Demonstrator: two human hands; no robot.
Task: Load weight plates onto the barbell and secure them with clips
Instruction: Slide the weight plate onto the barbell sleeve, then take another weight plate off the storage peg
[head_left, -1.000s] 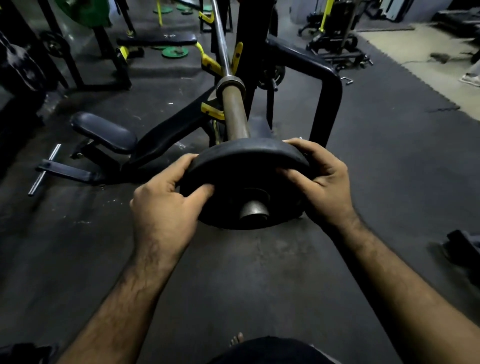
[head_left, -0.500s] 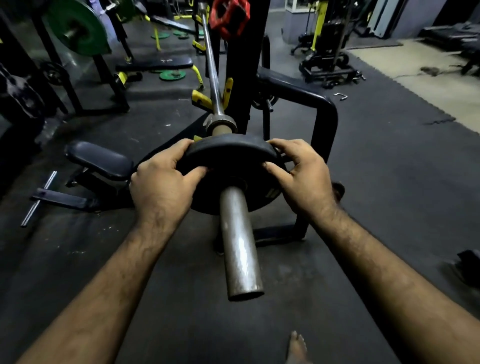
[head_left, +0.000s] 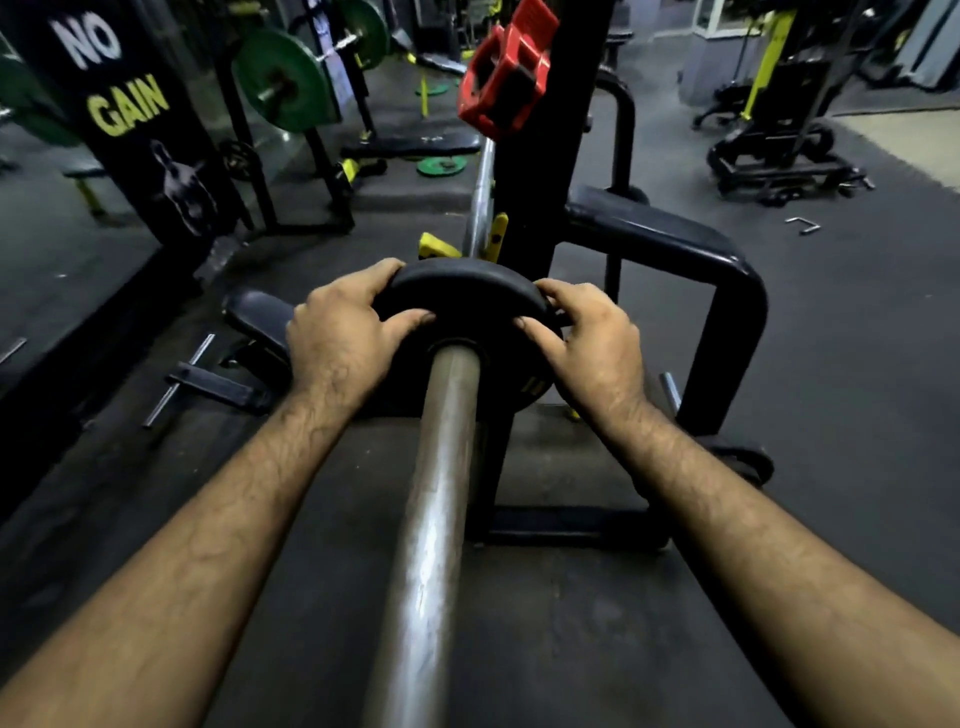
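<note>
A black weight plate (head_left: 467, 291) sits far up the barbell sleeve (head_left: 436, 493), which runs from the bottom of the view to the rack. My left hand (head_left: 343, 338) grips the plate's left rim, thumb on its near face. On the right rim my right hand (head_left: 597, 343) grips it the same way. The sleeve's collar is hidden behind the plate. A red clip (head_left: 506, 78) hangs on the black rack upright (head_left: 550, 156) above the bar.
A black bench seat (head_left: 260, 317) lies left of the plate, and a black rack frame (head_left: 727, 291) curves at the right. Green plates (head_left: 285, 78) hang on another rack at the back left. A loose green plate (head_left: 441, 165) lies on the rubber floor.
Both hands have slid the plate from the sleeve's tip along the sleeve toward the rack. More bare sleeve shows near me now, and the view has tilted up.
</note>
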